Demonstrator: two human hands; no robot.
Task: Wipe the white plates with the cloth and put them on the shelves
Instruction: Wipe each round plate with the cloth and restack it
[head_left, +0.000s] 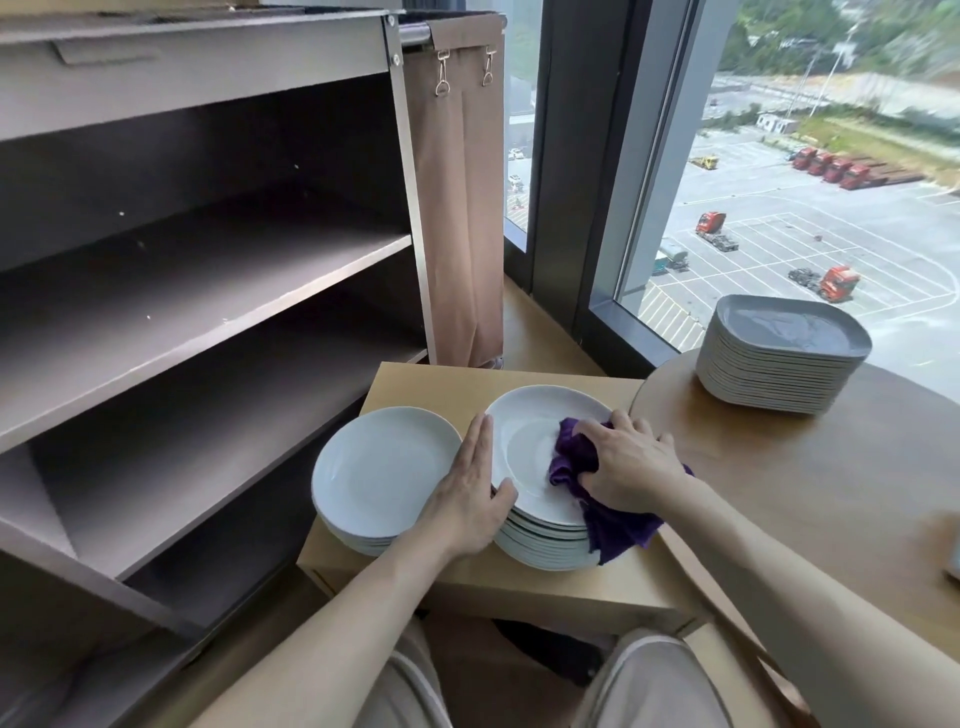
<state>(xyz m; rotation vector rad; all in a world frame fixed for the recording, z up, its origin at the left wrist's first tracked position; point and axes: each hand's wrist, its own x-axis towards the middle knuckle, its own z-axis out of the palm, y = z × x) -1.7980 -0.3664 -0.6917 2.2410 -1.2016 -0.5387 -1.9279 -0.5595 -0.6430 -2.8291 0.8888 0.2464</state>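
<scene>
Two stacks of white plates sit side by side on a small square wooden surface (441, 384): the left stack (379, 467) is lower, and the right stack (545, 551) is taller and nearer the round surface (831, 493) on the right. The right hand (631, 462) rests on the top plate (524, 441) of the right stack, its fingers curled round a bunched purple cloth (618, 530) and pressing it to the plate's face, while a loose end of the cloth hangs over the near right rim and down the side of the stack. The left hand (470, 499) steadies the same plate at its left rim — fingers straight along the outer edge, between the two stacks, thumb hooked over the near rim onto the face. To the left stand the grey-brown shelves (208, 291), their boards bare. A brown fabric bag (457, 208) hangs from clips at the far right side of the shelves. On the round surface, far right, stands a stack of grey plates (779, 358) — squarish, with rounded corners — just beside the window (779, 208).
</scene>
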